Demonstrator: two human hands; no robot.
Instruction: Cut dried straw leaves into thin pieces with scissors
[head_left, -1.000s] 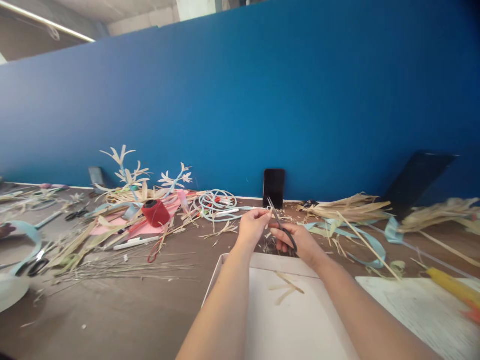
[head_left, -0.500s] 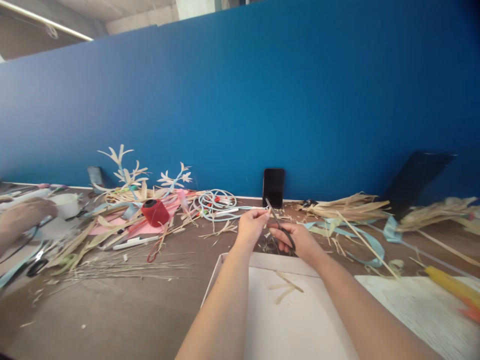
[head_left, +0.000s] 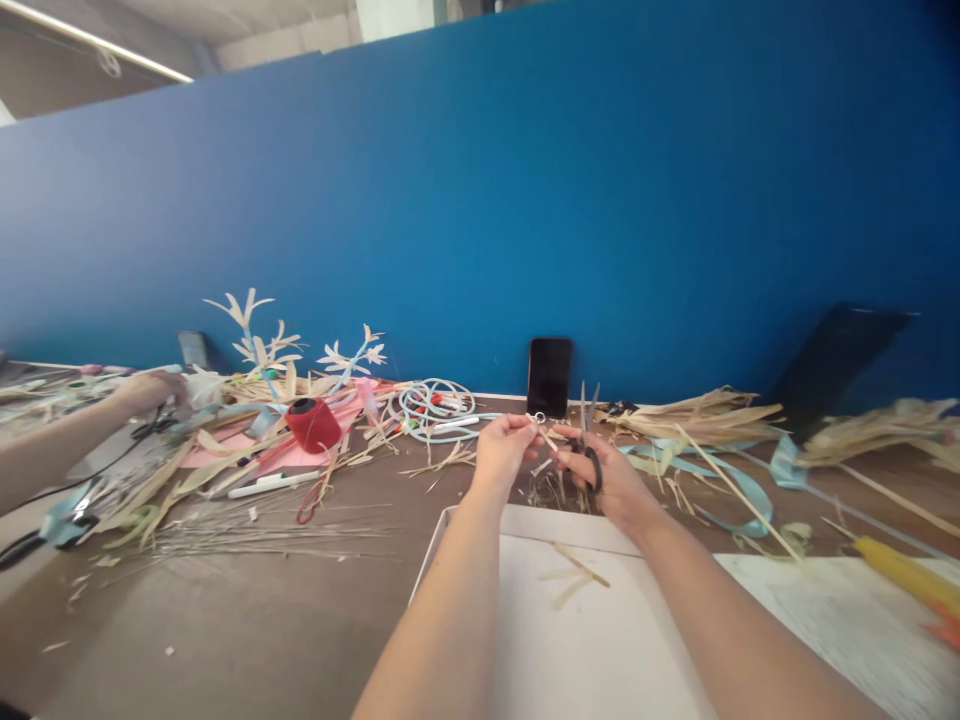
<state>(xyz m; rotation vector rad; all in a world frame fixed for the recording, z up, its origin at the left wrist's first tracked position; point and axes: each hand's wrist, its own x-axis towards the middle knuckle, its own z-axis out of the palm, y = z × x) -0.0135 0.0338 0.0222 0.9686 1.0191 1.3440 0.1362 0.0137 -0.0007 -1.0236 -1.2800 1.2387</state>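
Note:
My left hand pinches a small pale strip, with a little white loop showing at its upper end above the fingertips. In my right hand is a pair of dark-handled scissors, its blades spread apart and pointing up. The fingers of my right hand also come close to the strip's lower end; whether they touch it I cannot tell. Both hands hover over the far edge of a white box lid, where a few straw-coloured pieces lie.
A black phone leans against the blue partition. To the left lie a red thread spool, a coiled light-blue cable and thin wires. Dried husks and a yellow-handled tool lie right. Another person's hand works far left.
The scissors have swung away from my left fingertips to the right, and their blades have spread. The strip now shows between my hands. The other person's hand has moved right.

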